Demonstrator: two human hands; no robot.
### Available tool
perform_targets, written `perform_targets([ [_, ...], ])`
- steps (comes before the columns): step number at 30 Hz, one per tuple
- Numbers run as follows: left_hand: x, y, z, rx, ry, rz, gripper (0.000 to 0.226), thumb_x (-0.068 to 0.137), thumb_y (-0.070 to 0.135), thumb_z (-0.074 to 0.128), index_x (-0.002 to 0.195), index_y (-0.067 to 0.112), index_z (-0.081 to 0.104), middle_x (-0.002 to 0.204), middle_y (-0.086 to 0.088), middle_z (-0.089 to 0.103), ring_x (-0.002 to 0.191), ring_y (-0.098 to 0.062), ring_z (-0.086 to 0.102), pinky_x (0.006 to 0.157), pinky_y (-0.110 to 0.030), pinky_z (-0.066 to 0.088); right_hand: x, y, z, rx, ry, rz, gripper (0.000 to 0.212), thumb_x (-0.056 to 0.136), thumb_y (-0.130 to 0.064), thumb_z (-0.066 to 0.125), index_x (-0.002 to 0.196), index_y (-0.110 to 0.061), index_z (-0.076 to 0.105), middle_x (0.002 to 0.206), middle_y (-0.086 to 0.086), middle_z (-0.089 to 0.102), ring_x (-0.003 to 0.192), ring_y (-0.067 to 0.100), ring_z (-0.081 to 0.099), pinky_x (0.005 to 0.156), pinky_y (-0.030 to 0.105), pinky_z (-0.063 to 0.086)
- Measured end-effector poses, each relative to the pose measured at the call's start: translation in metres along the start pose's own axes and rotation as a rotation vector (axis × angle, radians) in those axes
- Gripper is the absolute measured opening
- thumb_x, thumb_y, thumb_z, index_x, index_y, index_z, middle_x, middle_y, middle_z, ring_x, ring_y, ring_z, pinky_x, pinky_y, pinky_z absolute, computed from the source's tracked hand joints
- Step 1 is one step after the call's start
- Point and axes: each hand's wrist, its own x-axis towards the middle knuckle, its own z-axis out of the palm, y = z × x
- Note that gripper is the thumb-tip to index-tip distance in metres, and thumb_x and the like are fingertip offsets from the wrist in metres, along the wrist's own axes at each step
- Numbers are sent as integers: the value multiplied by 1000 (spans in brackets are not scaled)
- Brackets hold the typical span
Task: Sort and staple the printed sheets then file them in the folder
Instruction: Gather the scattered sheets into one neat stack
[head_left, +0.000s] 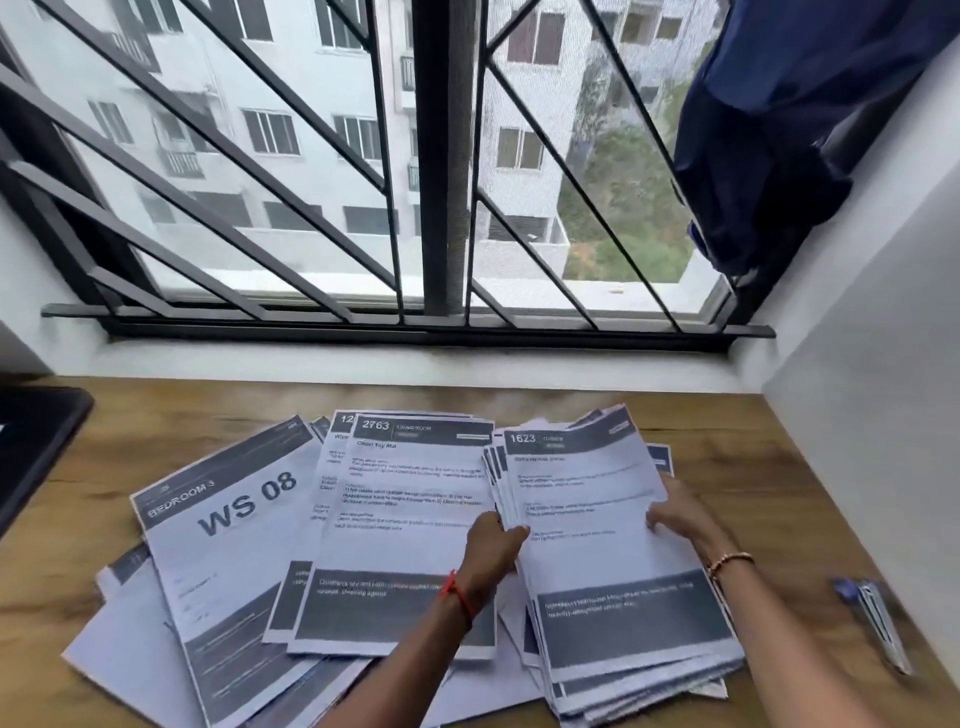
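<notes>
Printed sheets lie spread over the wooden desk (779, 467). At the left is a sheet marked "WS 08" (228, 561). In the middle lies a sheet headed "2763" (410, 499). On the right is a thick fanned stack topped by sheet "1623" (597, 525). My left hand (491, 540) grips the stack's left edge. My right hand (675, 514) holds its right edge, fingers on the top sheet. A blue and silver stapler (878, 618) lies at the right desk edge. No folder is visible.
A dark flat object (36, 441) sits at the desk's left edge. A barred window (441, 156) runs along the back. A white wall (883, 364) bounds the right side, with dark blue cloth (789, 130) hanging above it.
</notes>
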Motion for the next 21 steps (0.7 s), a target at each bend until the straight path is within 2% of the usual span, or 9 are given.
perform_targets([
  [1,1,-2,1,-39,-30,44,23,76,17,63,95,6,56,91,-11,66,74,-16,61,58,-20,51,5,2,2,-26,7,-15,53,47,-4,58,99,-5,61,98,12,68,93,30,62,74,36,52],
  [3,-2,-4,-1,-106,-98,93,48,78,11,61,122,10,42,117,-7,61,99,-18,62,84,-33,54,8,-1,7,-24,22,-28,45,52,-6,65,97,-9,61,98,9,69,92,28,63,80,39,52],
  [6,-2,-4,-2,-49,-145,188,56,82,9,54,132,23,32,129,6,52,119,-12,52,104,-32,42,2,-14,12,62,40,17,50,49,-4,66,99,-5,58,91,12,66,81,27,61,74,35,50],
  [8,-1,-2,-3,-25,-145,223,61,74,12,51,130,29,33,130,11,50,123,-9,48,106,-29,38,-3,-22,14,124,38,45,58,44,-4,57,101,0,59,80,13,64,69,25,58,63,30,48],
  [10,2,-3,-8,-39,-134,258,66,68,8,50,129,30,37,130,9,53,123,-11,50,106,-35,40,-6,-32,13,167,0,81,53,50,6,60,103,2,58,79,13,63,66,24,56,57,25,47],
  [12,2,-3,-15,-72,-119,282,68,63,6,48,127,28,44,129,4,57,121,-15,54,103,-43,43,-7,-43,11,188,-43,86,46,60,17,58,105,6,57,87,18,64,73,27,57,64,30,47],
  [15,-5,11,-33,-106,-70,303,67,57,2,40,119,25,52,121,0,63,114,-17,59,99,-43,48,-16,-64,8,242,-122,70,58,50,11,56,108,8,56,103,27,63,79,31,61,69,34,51],
  [18,-9,25,-58,-159,-21,328,65,55,1,38,115,18,57,115,-5,66,106,-21,63,92,-41,52,-23,-84,16,258,-143,69,35,72,18,56,105,9,56,92,17,63,57,20,64,44,19,48],
  [21,-10,32,-93,-137,79,341,58,55,5,42,110,13,59,105,-5,69,97,-24,66,83,-38,55,-25,-100,39,290,-142,71,25,80,18,53,104,8,55,89,12,63,47,11,63,39,16,45],
])
